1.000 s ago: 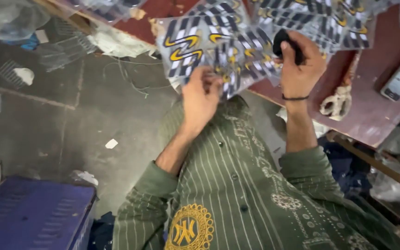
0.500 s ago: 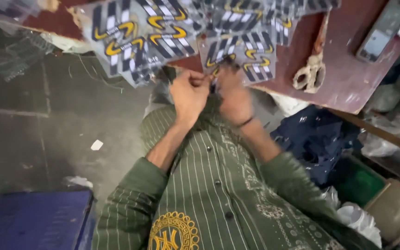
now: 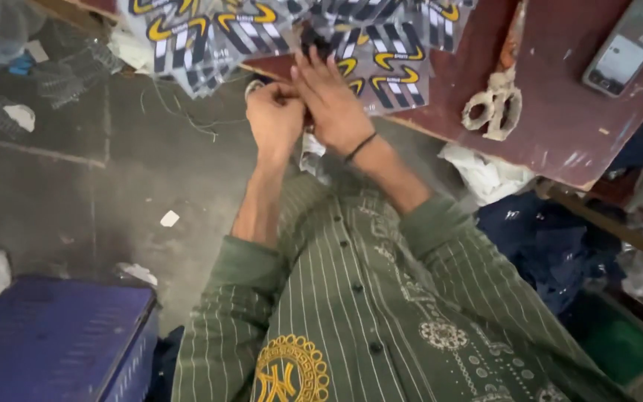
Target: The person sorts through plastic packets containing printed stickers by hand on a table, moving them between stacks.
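Left hand (image 3: 275, 117) curled shut, right hand (image 3: 330, 97) cupped over it, contents hidden (grip unclear), printed patches (image 3: 381, 71) touching just beyond on tabletop (image 3: 560, 126), scissors (image 3: 494, 108) right.

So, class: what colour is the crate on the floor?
Blue, ribbed; the crate shows best in the head view, lower left.

Right of the hands, on the reddish table (image 3: 560, 126) — pale-handled scissors (image 3: 494, 108) and a phone (image 3: 623, 56); below left, a blue crate (image 3: 53, 335) on the floor.
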